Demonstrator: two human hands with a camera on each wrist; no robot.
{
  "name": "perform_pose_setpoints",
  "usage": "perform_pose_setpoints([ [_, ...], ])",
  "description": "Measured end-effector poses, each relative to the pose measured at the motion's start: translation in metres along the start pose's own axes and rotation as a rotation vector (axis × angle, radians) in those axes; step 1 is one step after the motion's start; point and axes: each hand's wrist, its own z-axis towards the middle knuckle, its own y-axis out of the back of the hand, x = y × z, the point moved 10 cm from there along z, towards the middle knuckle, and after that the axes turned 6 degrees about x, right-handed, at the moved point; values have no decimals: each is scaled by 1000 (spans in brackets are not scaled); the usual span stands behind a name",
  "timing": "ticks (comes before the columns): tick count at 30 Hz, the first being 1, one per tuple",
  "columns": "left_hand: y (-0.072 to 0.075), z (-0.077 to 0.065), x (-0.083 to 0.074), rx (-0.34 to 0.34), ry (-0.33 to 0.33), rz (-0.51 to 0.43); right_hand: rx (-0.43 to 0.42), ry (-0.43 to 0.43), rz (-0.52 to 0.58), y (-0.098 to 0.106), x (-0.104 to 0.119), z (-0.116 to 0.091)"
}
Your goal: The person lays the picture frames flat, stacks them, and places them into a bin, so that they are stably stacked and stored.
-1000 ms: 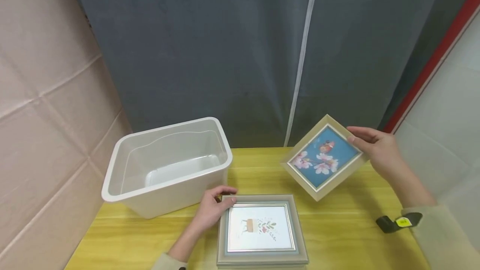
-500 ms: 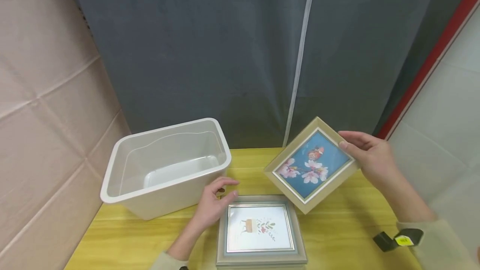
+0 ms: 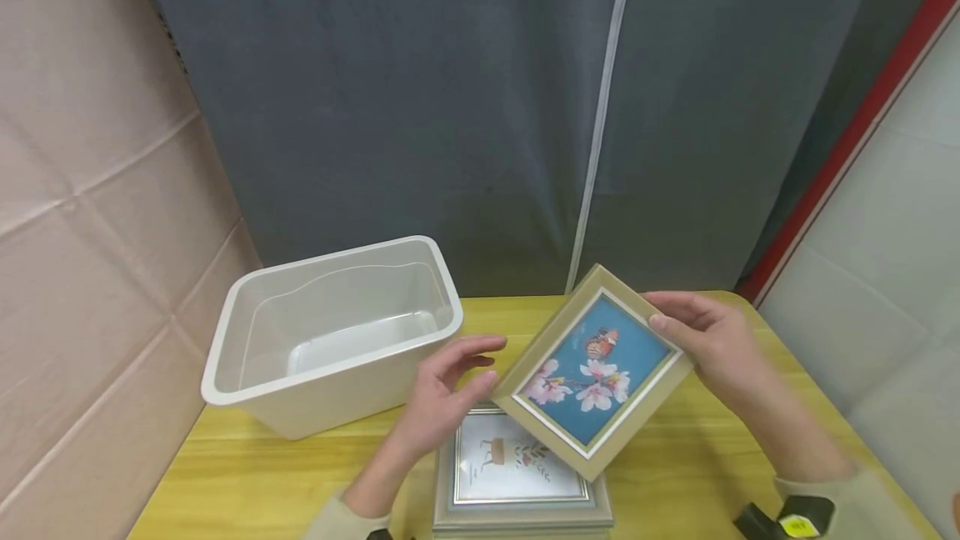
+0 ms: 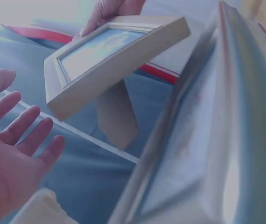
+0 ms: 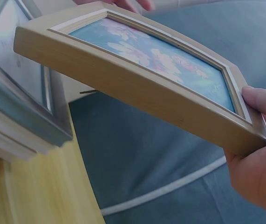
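My right hand (image 3: 723, 348) grips a beige picture frame (image 3: 636, 432) by its right corner, thumb on the front. Pink blossoms on blue fill its picture, and it is held tilted above the table. In the left wrist view a stand leg (image 4: 117, 114) hangs down from its back. My left hand (image 3: 442, 398) has its fingers spread beside the frame's left corner; in the left wrist view a gap shows between them. Below lies a silver-grey picture frame (image 3: 517, 515) with a plant drawing, partly covered by the held one. It tops a stack, whose layered edges (image 5: 11, 135) show in the right wrist view.
A pale grey plastic bin (image 3: 337, 394) stands at the left of the yellow wooden table (image 3: 675, 490), with nothing seen inside. A dark grey curtain (image 3: 390, 107) hangs behind. Light walls (image 3: 90, 273) close in both sides.
My right hand has brought the blossom picture frame left and down, over the stack. The left hand has come off the silver-grey frame's corner and risen slightly to the right.
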Motion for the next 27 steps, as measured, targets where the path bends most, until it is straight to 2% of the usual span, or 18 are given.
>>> perform_pose_setpoints([
  [6,-14,12,-13,66,-31,-13,42,1,61,-22,-1,-9],
  [10,-20,17,-19,108,-76,-8,86,25,90,-38,1,-13],
  [16,-28,22,-22,149,-82,-17,151,65,132,-56,6,-17],
  [20,-33,20,-22,182,-47,-56,170,69,142,-63,8,-21],
  [25,-37,16,-15,207,60,-107,177,81,156,-68,9,-24],
  [27,-39,14,-14,225,73,-121,179,88,161,-70,9,-25],
])
